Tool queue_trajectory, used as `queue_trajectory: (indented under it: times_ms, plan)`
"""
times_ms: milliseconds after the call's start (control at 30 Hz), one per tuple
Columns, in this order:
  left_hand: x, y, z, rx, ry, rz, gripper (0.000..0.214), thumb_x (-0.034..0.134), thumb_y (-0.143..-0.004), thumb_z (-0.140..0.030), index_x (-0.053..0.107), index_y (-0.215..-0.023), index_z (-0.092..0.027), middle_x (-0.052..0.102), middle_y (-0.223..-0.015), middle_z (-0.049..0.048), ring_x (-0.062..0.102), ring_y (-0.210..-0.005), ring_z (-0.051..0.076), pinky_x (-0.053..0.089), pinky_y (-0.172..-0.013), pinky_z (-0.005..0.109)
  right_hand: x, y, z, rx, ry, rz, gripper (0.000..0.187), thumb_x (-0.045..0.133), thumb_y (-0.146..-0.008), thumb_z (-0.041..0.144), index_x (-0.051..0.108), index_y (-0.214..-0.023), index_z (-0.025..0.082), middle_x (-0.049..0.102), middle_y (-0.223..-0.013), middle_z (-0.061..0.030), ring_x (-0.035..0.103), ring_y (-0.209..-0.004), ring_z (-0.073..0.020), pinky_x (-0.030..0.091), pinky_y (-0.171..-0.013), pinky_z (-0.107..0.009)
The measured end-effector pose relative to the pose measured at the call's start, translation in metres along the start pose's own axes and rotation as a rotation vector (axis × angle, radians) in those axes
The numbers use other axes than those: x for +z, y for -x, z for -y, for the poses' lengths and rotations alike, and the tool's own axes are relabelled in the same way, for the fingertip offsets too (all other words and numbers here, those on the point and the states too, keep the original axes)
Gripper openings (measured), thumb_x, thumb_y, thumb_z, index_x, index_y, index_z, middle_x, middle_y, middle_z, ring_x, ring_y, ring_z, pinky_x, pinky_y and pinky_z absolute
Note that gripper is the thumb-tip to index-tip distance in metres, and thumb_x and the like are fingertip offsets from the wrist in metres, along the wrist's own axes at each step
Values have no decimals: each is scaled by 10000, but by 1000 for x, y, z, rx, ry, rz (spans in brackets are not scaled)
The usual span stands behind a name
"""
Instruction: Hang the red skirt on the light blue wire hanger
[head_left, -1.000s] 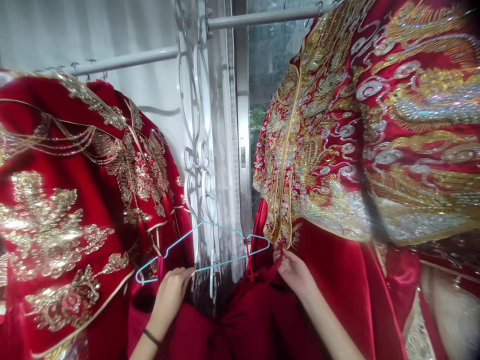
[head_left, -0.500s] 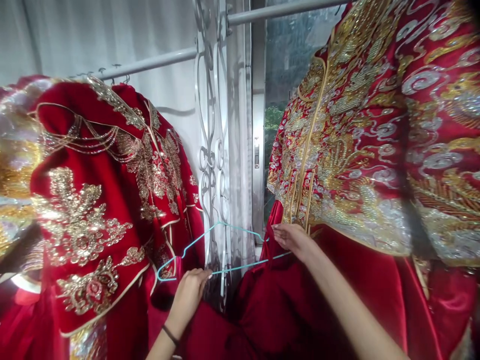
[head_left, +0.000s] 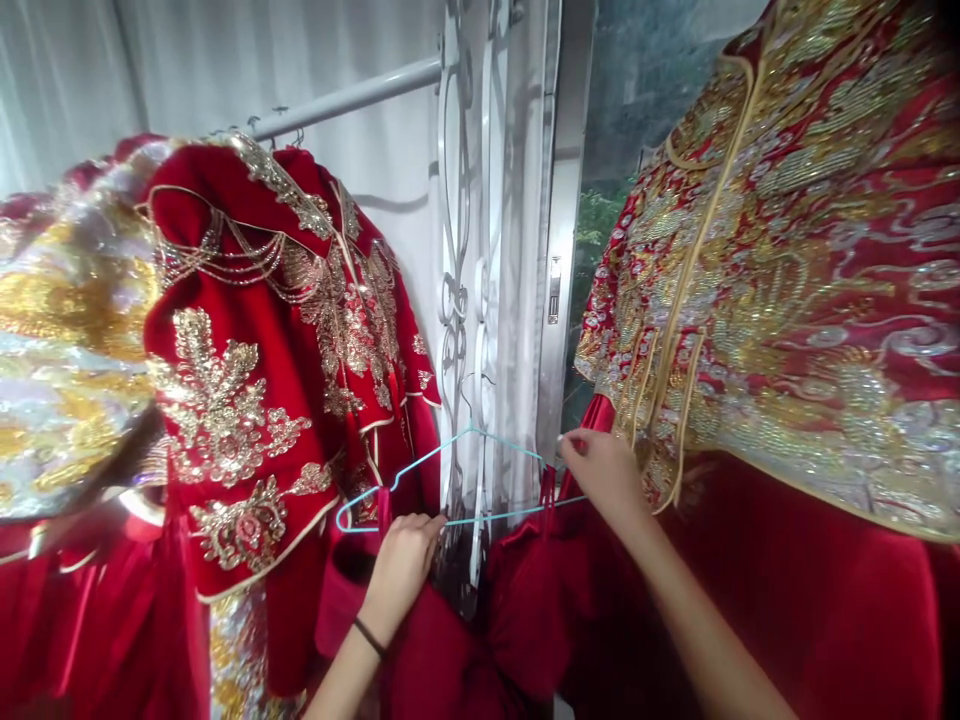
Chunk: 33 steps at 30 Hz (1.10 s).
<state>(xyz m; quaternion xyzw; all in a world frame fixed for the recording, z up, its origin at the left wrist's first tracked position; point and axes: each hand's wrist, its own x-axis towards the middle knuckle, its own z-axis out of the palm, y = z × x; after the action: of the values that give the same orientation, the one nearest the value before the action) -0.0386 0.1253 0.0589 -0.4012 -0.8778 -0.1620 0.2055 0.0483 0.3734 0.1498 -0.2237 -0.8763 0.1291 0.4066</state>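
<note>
My left hand [head_left: 409, 565], a dark band at its wrist, is closed around the lower bar of a light-blue wire hanger [head_left: 510, 516]. Dark red cloth loops hang on this hanger: one loop [head_left: 385, 510] near its left end, another loop [head_left: 549, 490] at its right shoulder. A dark red garment [head_left: 525, 610] hangs below from the loops. Just above and to the right of the right loop is my right hand [head_left: 604, 470], its fingers curled and thumb near the index fingertip, with nothing visible between them. The hanger's hook is thin and faint against the white post.
A red jacket with gold sequins [head_left: 292, 330] hangs on a rail [head_left: 352, 97] at left, beside a gold-and-white garment [head_left: 75, 330]. At right hangs a red-and-gold embroidered jacket [head_left: 750, 290] over red cloth. A white scrolled metal post [head_left: 454, 250] stands between, before a window [head_left: 630, 120].
My right hand has come off the right loop, moving up and right of it. My left hand still grips the hanger. The whole view has shifted, with the scene sliding rightward.
</note>
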Motion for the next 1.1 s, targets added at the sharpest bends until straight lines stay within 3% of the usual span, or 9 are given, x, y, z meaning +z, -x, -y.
queue_trajectory:
  times_ms: [267,433,533,633,733,800,867,967,1100]
  plan:
    - [-2,2,0,-5,-19,34,367,291,-895,-177,603,-1088,-181,674,-895,64,591,-844,197,455,-806,355,39,-5,-50,-319,-232,328,171,612,-700,243,701,-834,186,685,-863,-45,574,-826,-218,417,-793,-326]
    - [-2,6,-1,64,-36,-46,353,322,-879,-158,577,-1121,-190,673,-982,53,594,-891,187,461,-847,366,30,2,-60,-407,-311,285,306,543,-729,189,664,-1009,213,655,-1002,-49,535,-939,-231,409,-869,-388]
    - [-9,24,5,95,-62,-273,311,358,-871,-200,584,-1084,-202,651,-1083,56,574,-998,193,387,-973,405,23,18,-30,-449,-337,88,320,513,-775,209,635,-1071,219,636,-1050,-61,521,-990,-238,409,-890,-404]
    - [-20,47,21,-289,-109,-487,298,368,-863,-326,593,-964,-159,662,-975,115,587,-934,246,424,-891,431,22,29,22,-585,-389,-1,285,457,-818,180,654,-1019,224,657,-991,-53,539,-937,-222,425,-858,-396]
    - [-32,61,40,-766,-62,-275,430,345,-828,-487,556,-927,-126,650,-913,175,600,-899,323,467,-740,434,33,32,79,-726,-415,76,300,471,-818,134,642,-1039,245,654,-1023,-27,519,-959,-208,398,-876,-395]
    - [-37,61,49,-907,56,-31,490,314,-812,-549,548,-925,-133,657,-886,177,617,-892,337,470,-715,426,47,31,111,-785,-401,176,294,512,-818,157,620,-1079,238,642,-1054,-25,495,-995,-203,363,-913,-397]
    - [-40,56,52,-947,158,68,550,267,-801,-606,551,-928,-153,669,-879,166,632,-887,329,468,-728,419,65,33,135,-812,-344,280,262,562,-809,210,627,-1063,214,647,-1021,-36,489,-984,-203,347,-917,-393]
    - [-43,44,50,-924,151,25,626,236,-771,-674,560,-937,-165,675,-899,164,636,-887,326,464,-739,423,86,44,151,-799,-231,391,188,588,-799,242,659,-966,196,658,-913,-39,502,-934,-208,366,-852,-364]
    - [-43,28,54,-889,-2,39,457,405,-770,-551,583,-917,-157,678,-940,163,632,-922,310,471,-742,395,97,55,154,-739,-210,278,219,540,-832,213,624,-1034,201,637,-984,-47,498,-939,-207,359,-806,-340]
